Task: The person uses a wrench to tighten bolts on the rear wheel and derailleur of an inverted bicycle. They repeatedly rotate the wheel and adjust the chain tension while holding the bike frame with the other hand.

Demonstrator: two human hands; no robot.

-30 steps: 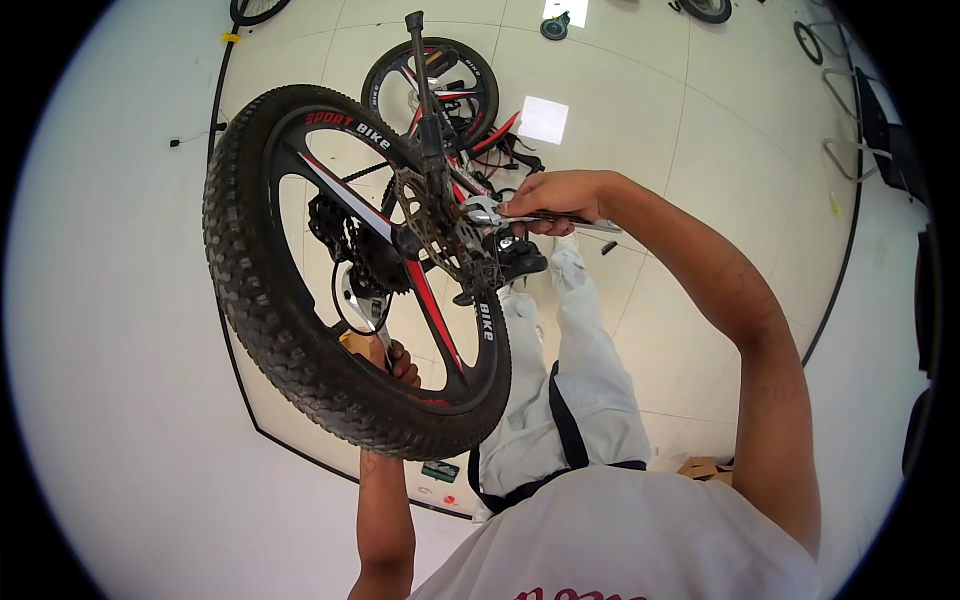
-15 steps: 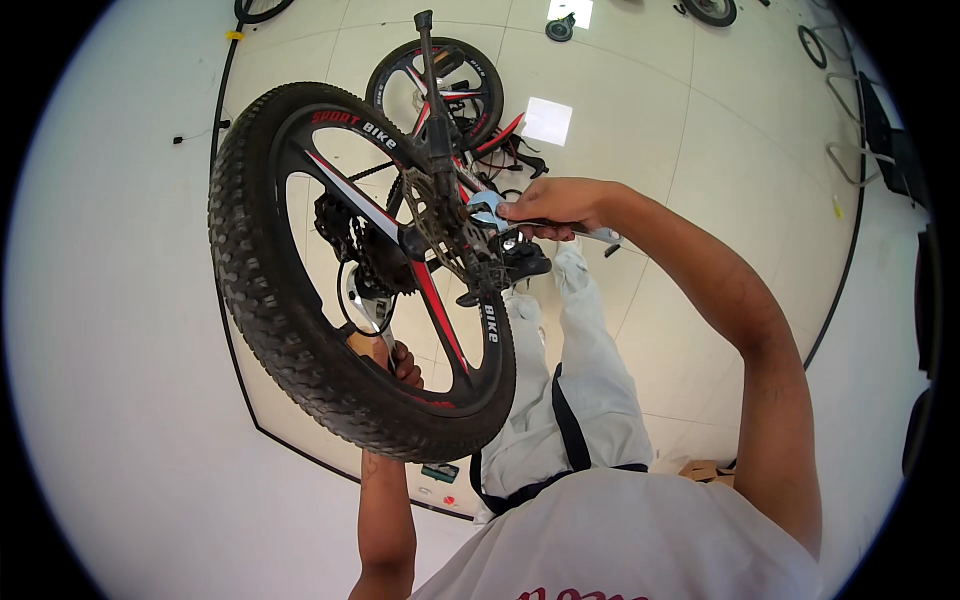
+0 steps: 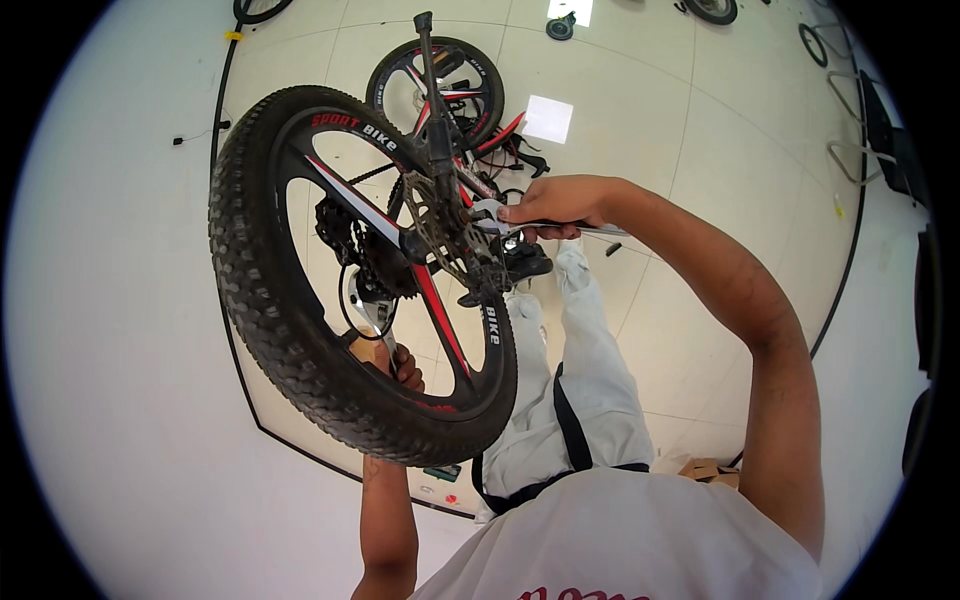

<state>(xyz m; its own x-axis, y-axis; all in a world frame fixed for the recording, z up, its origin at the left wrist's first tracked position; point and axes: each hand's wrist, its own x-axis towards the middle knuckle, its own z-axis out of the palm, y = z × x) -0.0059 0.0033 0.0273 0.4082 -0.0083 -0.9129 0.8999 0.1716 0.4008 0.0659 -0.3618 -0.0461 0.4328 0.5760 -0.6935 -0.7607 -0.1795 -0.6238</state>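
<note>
A bicycle wheel (image 3: 265, 290) with a knobby black tire and black, red and white spokes rises close in front of me, part of an upturned bicycle. My right hand (image 3: 562, 205) is closed around the handle of a silver adjustable wrench (image 3: 487, 212). Its head sits at the wheel's hub, beside the brake disc (image 3: 425, 225). On the other side, my left hand (image 3: 400, 368) grips a second silver wrench (image 3: 376, 312), seen through the spokes near the rear derailleur (image 3: 338, 232). The tire and rim partly hide that hand. Whether either jaw bites a nut is hidden.
A kickstand (image 3: 428, 80) sticks up above the hub. Beyond it, the bicycle's other wheel (image 3: 490, 75) and handlebar parts are near the tiled floor. A small dark round object (image 3: 561, 27) lies farther off. Chairs (image 3: 890, 150) line the right wall, and cardboard (image 3: 708, 470) lies behind me.
My right hand's wrench has turned slightly, with its handle end tilting up a little. My left hand and its wrench have barely shifted.
</note>
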